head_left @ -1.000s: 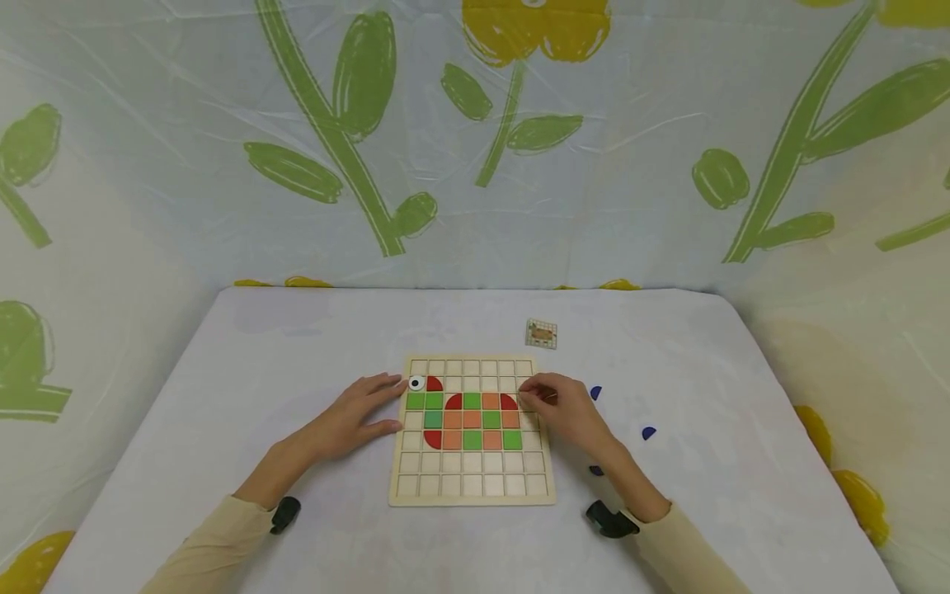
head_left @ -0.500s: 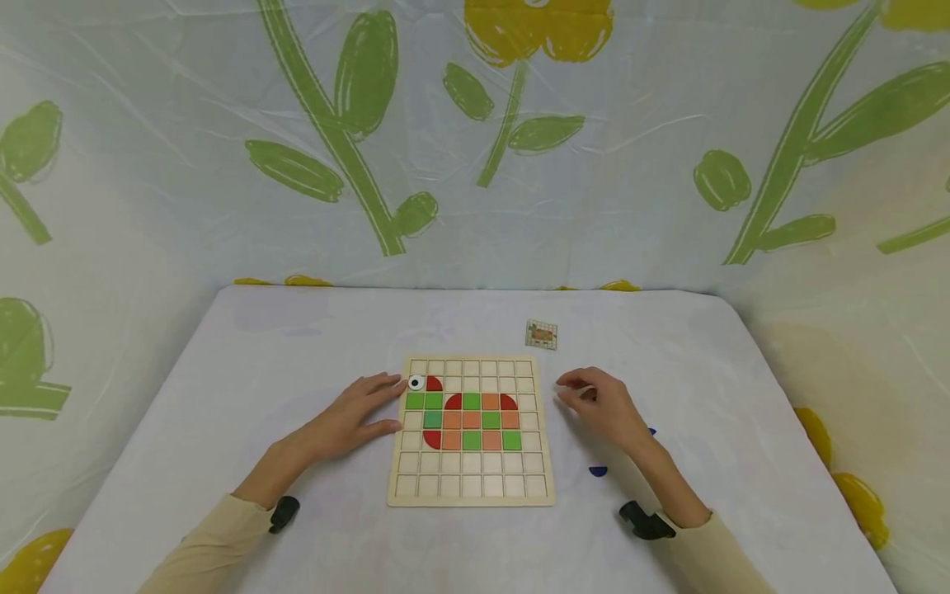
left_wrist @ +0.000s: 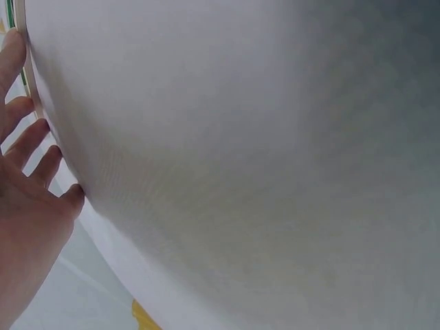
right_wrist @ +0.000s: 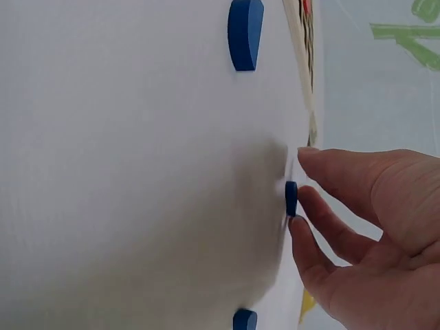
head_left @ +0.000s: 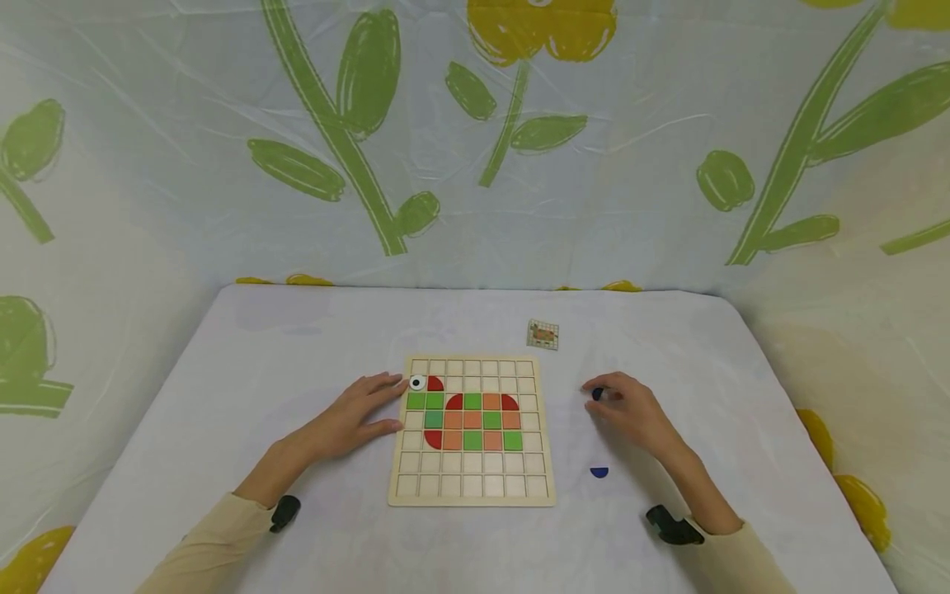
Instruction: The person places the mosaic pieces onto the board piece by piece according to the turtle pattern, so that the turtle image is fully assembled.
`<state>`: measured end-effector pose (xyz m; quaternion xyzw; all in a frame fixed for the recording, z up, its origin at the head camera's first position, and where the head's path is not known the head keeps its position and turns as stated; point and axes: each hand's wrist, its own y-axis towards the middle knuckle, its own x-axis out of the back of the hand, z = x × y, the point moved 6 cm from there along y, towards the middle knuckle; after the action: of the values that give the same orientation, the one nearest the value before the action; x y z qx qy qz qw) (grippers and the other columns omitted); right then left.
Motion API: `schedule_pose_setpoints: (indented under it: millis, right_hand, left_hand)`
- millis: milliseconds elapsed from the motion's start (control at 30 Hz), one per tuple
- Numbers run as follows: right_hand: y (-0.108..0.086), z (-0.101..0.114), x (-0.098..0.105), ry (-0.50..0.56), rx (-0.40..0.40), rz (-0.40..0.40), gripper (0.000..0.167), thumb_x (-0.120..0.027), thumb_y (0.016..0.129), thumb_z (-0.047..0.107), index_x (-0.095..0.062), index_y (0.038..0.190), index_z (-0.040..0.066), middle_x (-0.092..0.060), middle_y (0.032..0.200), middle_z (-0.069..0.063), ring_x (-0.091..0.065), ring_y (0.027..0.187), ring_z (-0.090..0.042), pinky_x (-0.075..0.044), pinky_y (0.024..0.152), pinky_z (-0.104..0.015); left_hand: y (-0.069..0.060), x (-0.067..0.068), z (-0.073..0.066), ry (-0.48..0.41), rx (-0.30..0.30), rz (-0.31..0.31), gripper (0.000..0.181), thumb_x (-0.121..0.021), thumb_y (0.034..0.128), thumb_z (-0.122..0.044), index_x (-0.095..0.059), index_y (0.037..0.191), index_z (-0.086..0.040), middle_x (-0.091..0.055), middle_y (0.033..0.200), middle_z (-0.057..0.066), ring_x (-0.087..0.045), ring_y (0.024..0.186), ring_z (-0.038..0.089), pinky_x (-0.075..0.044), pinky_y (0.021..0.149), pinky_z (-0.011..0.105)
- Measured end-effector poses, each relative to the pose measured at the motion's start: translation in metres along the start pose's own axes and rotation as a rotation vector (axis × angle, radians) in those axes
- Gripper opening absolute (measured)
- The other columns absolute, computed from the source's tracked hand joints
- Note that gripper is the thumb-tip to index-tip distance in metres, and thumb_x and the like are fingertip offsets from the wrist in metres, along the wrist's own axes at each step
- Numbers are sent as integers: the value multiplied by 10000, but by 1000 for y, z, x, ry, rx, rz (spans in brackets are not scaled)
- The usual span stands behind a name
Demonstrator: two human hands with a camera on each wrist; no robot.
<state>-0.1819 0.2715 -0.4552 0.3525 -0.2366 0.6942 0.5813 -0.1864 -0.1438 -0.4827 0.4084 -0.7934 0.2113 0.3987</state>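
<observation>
My left hand [head_left: 350,418] rests on the table with fingers extended, fingertips at the left edge of a wooden grid board [head_left: 475,487]. Red, green and orange tiles and a white eye disc [head_left: 418,383] sit in the board. To its right, my right hand [head_left: 637,410] reaches down around a dark blue half-round piece [head_left: 597,394]. In the right wrist view that blue piece [right_wrist: 291,199] stands between thumb and fingers, the thumb apart from it; whether the fingers touch it I cannot tell. Another blue half-round piece [head_left: 599,473] lies nearer the front.
A small pattern card [head_left: 543,334] lies behind the board. In the right wrist view a further blue piece [right_wrist: 245,320] shows at the lower edge; the right hand hides it in the head view. White cloth covers the table [head_left: 297,330], with flower-printed cloth walls around.
My right hand has left the board's right side and moved rightward to a blue half-round piece. A red quarter piece stays in the board where that hand was. The left hand is still.
</observation>
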Motion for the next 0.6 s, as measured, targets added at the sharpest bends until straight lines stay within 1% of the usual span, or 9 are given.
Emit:
schedule_pose_setpoints:
  millis: [100,233,367,500,600]
  right_hand:
    - [-1,-2,2,-13,19,14,230,-752,898,-37,-735,1125,-4,-700,1110,-132,-636,968,-284,-555,857,-448]
    - [-4,-5,4,-15,21,25,219,-739,903,-58,-733,1117,-9,-700,1062,-118,-659,941,-263,-576,808,-388]
    - [-5,-8,5,-12,13,26,212,-744,902,-54,-728,1109,-12,-701,1010,-97,-663,906,-244,-587,801,-406]
    - [-5,-8,5,-21,-9,28,192,-746,903,-43,-723,1091,-11,-705,996,-93,-659,897,-238,-589,814,-430]
    - [-4,-8,4,-33,-17,34,176,-746,906,-37,-718,1078,-7,-701,986,-88,-653,896,-235,-588,816,-426]
  left_hand:
    - [0,1,-1,-3,-2,-1,666,-717,984,-318,-467,1542,-54,-416,1581,187,-318,1477,436,-301,1164,643]
    - [-1,1,-3,6,-2,-1,669,-712,986,-333,-465,1544,-57,-414,1583,188,-317,1477,436,-304,1163,643]
    - [-1,2,-3,4,5,2,670,-715,984,-322,-464,1545,-58,-414,1583,185,-313,1480,436,-296,1167,643]
    - [-1,2,-4,-3,19,7,671,-717,982,-319,-462,1547,-61,-412,1583,180,-307,1483,434,-290,1171,642]
    - [-1,1,-3,-1,18,9,670,-712,986,-323,-459,1549,-61,-412,1584,175,-306,1485,430,-289,1172,640]
